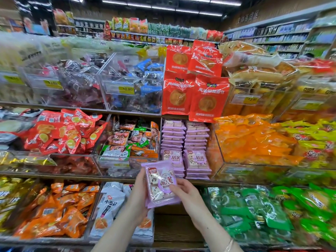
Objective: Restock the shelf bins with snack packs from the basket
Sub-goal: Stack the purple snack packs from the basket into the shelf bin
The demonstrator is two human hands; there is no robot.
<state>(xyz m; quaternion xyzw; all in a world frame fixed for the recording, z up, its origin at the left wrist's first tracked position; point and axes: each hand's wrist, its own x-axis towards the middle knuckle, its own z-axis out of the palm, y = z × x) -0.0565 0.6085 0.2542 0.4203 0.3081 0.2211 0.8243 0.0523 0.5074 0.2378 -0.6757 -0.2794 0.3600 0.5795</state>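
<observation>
Left hand: You are gripping the purple pack (161,180) by its left edge with your left hand (139,190). The fingers are curling out of sight behind it.
Right hand: Your right hand (187,195) is pinching the pack's lower right corner. The thumb is pressing on the front and the fingers are wrapping round the back.
Pack position: You are holding it upright and slightly tilted, in the air in front of the shelves. More purple edges are showing under its bottom edge, so it may be several packs together. I cannot tell how many.
Matching stock: Two purple stacks (185,148) of the same packs are sitting on the middle shelf, just above and right of your hands.
Neighbours: Red bread bags (194,91) are standing on the shelf above the stacks. Orange packs (254,140) are filling the clear bin to their right.
Lower shelf: White packs (111,202) are lying left of your wrists, and green packs (254,210) right of them.
Wrist: A thin bracelet (229,245) is showing on your right forearm.
</observation>
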